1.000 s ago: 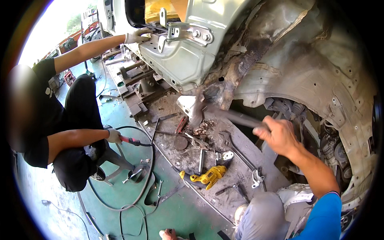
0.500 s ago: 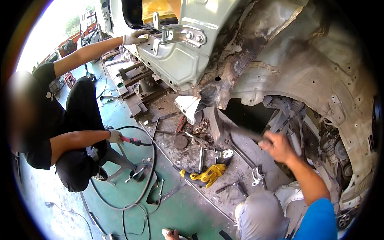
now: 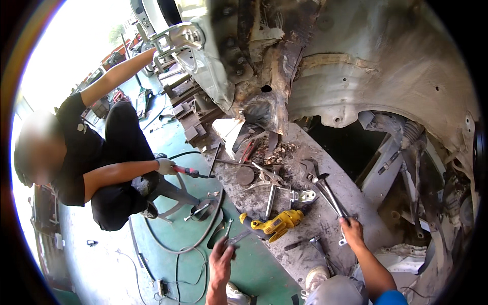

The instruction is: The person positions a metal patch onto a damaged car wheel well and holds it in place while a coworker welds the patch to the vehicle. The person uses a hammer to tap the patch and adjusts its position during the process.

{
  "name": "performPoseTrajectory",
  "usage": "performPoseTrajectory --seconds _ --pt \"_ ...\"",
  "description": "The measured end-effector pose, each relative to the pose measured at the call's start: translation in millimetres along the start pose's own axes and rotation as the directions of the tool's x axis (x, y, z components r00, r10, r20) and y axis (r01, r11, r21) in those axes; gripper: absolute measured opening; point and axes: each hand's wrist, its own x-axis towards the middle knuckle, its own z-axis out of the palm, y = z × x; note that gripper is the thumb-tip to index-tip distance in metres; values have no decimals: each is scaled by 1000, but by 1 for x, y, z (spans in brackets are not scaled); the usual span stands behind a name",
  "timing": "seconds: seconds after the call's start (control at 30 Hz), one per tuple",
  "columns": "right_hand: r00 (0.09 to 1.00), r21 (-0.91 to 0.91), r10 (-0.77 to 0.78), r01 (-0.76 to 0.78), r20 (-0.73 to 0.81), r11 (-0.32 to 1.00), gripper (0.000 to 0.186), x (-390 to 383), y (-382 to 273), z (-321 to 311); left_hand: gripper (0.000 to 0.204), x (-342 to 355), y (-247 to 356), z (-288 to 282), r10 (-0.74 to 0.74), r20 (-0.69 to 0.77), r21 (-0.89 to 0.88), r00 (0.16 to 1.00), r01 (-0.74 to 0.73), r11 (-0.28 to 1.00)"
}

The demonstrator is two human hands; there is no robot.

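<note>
My right hand [image 3: 352, 233] is closed around the lower end of a hammer [image 3: 333, 199] with a shiny handle and dark head, low over the metal base. Beside the hammer lies an adjustable wrench [image 3: 308, 173], its handle running toward the same hand. A small metal bracket partly shows beneath my fingers. Over the green floor hovers my left hand [image 3: 221, 262], fingers curled and blurred; whether anything is in them I cannot make out. Between my hands, a yellow and black power tool [image 3: 278, 223] rests on the base's edge.
A co-worker [image 3: 101, 157] crouches at left, gloved hand on a red-handled tool [image 3: 185, 171] with a hose. Cut vehicle bodywork [image 3: 351, 86] overhangs the base, beside a dark opening [image 3: 340, 147]. Pliers [image 3: 320, 249], metal parts and debris lie about. Cables [image 3: 178, 264] cross the floor.
My right hand has come down with the hammer, which was raised and blurred near the torn metal. My left hand has entered from below. The view has shifted.
</note>
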Motion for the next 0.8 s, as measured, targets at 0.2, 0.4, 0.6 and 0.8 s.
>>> performPoseTrajectory --seconds 0.2,0.4,0.6,0.8 --pt "995 -125 100 -101 -10 987 47 18 47 16 20 58 92 120 191 103 -377 976 -139 916" --pt "999 -95 -18 15 -29 995 41 4 60 38 20 93 153 180 342 178 -428 923 -241 871" --pt "988 60 89 -97 128 993 31 4 56 44 20 119 199 219 370 91 -437 924 -297 849" --pt "986 -240 -108 135 123 961 50 -14 46 43 16 132 215 240 484 49 -487 874 -402 775"
